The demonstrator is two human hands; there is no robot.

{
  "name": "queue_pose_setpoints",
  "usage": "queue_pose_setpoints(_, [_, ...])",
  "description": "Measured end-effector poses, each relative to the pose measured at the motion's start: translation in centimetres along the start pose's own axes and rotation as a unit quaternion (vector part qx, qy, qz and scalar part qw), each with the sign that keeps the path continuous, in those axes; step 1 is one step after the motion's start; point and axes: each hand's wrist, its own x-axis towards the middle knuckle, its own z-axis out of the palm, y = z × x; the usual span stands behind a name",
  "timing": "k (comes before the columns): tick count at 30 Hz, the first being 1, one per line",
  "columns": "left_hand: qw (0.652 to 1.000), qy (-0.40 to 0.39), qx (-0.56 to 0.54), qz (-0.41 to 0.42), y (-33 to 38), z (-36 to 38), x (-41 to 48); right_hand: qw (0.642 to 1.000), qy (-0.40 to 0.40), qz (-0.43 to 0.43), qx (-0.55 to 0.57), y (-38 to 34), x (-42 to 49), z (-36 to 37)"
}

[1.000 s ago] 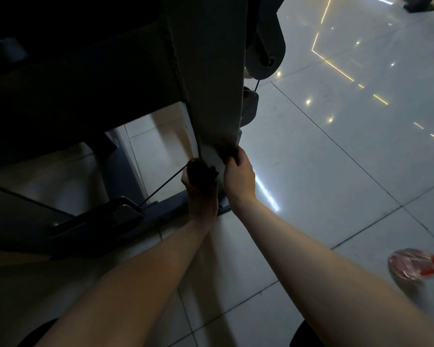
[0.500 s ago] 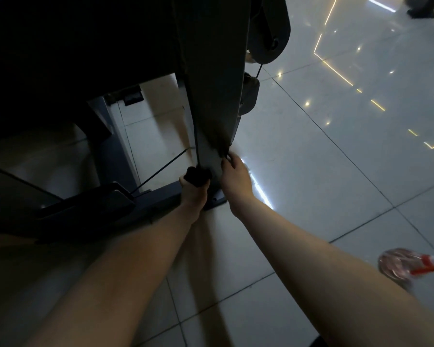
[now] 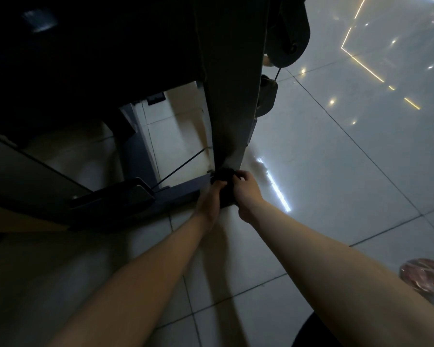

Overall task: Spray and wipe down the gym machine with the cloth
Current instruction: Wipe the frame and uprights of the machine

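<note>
So, the grip first: a dark cloth (image 3: 222, 175) is bunched up and held by both hands at once. The right hand (image 3: 248, 194) has its fingers curled over the top of the wad. The left hand (image 3: 208, 202) is tucked in from the lower left with its fingers closed into the same bundle. Both grips are wrapped on the cloth and nothing else is held. It's pretty dim down there, so the exact finger placement on the left can't be made out.

The cloth is pressed against the gym machine (image 3: 135, 58) at the very bottom of its upright post (image 3: 232, 101), right where that post meets the low base beam (image 3: 178, 194) running off to the left along the floor. A thin black cable (image 3: 183, 166) is strung diagonally from near that joint down to a dark plate (image 3: 115, 196) on the beam. Higher up, on the right side of the post, a round pulley (image 3: 290, 26) can be seen, with a smaller dark fitting (image 3: 267, 96) just below it.

All of it is sat on a glossy tiled floor (image 3: 336, 171), where lights are mirrored as bright streaks and dots. Over at the right edge, well apart from the hands, a spray bottle (image 3: 426, 274) is on the floor. It's blurred, pinkish with a red bit, and whether it's upright or on its side can't be told.
</note>
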Motion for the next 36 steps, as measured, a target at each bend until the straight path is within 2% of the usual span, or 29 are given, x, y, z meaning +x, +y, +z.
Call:
queue_pose_setpoints(3, [0.997, 0.052, 0.043, 0.045, 0.6, -0.4, 0.1, 0.99, 0.127, -0.028, 0.059, -0.1, 1.6, -0.3])
queue_pose_setpoints(5, [0.994, 0.057, 0.067, 0.072, 1.1, -0.4, 0.6, 0.979, 0.172, -0.046, 0.099, -0.8, 2.6, -0.3])
queue_pose_setpoints(9, [0.994, -0.011, 0.082, 0.069, 1.3, -0.6, 1.3, 0.987, 0.139, -0.055, 0.055, -0.6, 3.0, 1.0])
queue_pose_setpoints(11, [0.993, -0.012, 0.093, 0.067, 1.2, -1.0, 1.1, 0.995, 0.085, -0.046, -0.005, 0.8, 2.9, 2.2])
queue_pose_setpoints(13, [0.992, 0.022, 0.104, 0.07, 1.0, -2.2, 1.0, 0.997, 0.026, -0.046, -0.06, 2.3, 2.6, 4.0])
queue_pose_setpoints(17, [0.992, 0.108, 0.057, 0.015, -1.1, -6.1, 0.0, 0.993, -0.046, -0.004, -0.107, 4.2, 1.8, 6.4])
queue_pose_setpoints(20, [0.988, 0.132, 0.074, -0.014, -3.1, -9.6, -1.4, 0.985, -0.129, 0.019, -0.113, 5.1, 1.1, 8.0])
queue_pose_setpoints(22, [0.985, 0.165, 0.048, -0.022, -3.8, -11.1, -1.6, 0.981, -0.164, 0.017, -0.1, 5.5, 0.7, 9.2])
queue_pose_setpoints(24, [0.974, 0.219, 0.054, -0.012, -4.1, -12.2, -1.3, 0.982, -0.166, 0.008, -0.092, 6.0, 0.4, 10.5])
queue_pose_setpoints(25, [0.964, 0.251, 0.09, 0.003, -4.1, -12.9, -1.0, 0.983, -0.164, 0.005, -0.083, 6.5, 0.4, 11.2])
queue_pose_setpoints(28, [0.924, 0.315, 0.206, 0.075, -4.3, -14.8, 0.3, 0.977, -0.142, -0.026, -0.156, 8.0, 0.5, 12.0])
queue_pose_setpoints(32, [0.89, 0.279, 0.323, 0.158, -6.0, -15.8, 2.6, 0.967, -0.119, -0.044, -0.219, 8.6, 2.0, 11.3])
queue_pose_setpoints(34, [0.89, 0.247, 0.353, 0.149, -7.2, -15.8, 3.7, 0.963, -0.111, -0.046, -0.242, 8.5, 3.2, 10.9])
queue_pose_setpoints(36, [0.894, 0.234, 0.371, 0.098, -8.0, -15.7, 4.8, 0.956, -0.109, -0.046, -0.267, 8.3, 4.2, 10.3])
